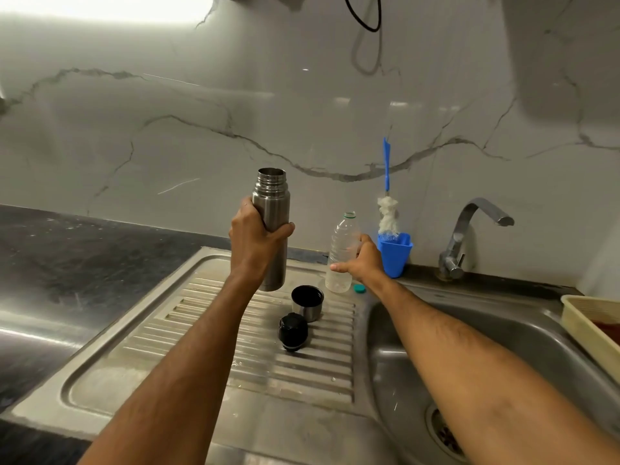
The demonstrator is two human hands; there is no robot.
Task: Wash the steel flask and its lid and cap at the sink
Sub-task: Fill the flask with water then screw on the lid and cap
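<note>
Left hand point(256, 241) grips the tall brushed-steel flask point(272, 226) around its middle, fingers and thumb curled round the body. I hold the flask upright above the ribbed steel draining board point(208, 317), its open threaded mouth pointing up and its long axis vertical. My right hand point(360, 260) is stretched forward with the fingers spread and relaxed; it holds nothing. It is just in front of the clear plastic water bottle point(342, 250), which stands upright without its top, and I cannot tell if the fingertips already touch the bottle or are only beside it, because the hand is a little blurred.

On the draining board, below the flask and nearer to me, stands the small steel cup-shaped cap with a black inside point(307, 303), mouth up. Just in front of it lies the black plastic screw lid point(293, 332), tilted on the ribs. A small green bottle top point(359, 288) lies beside the bottle's base.

Behind the right hand is the blue plastic holder point(397, 255) with the blue-handled white bottle brush point(387, 209) standing in it, and further right the steel tap point(469, 233) over the steel sink basin point(486, 333). I judge the right hand is the nearer one to bottle, brush and tap, all lying to the right of the flask, so the flask must travel rightward to the basin.
</note>
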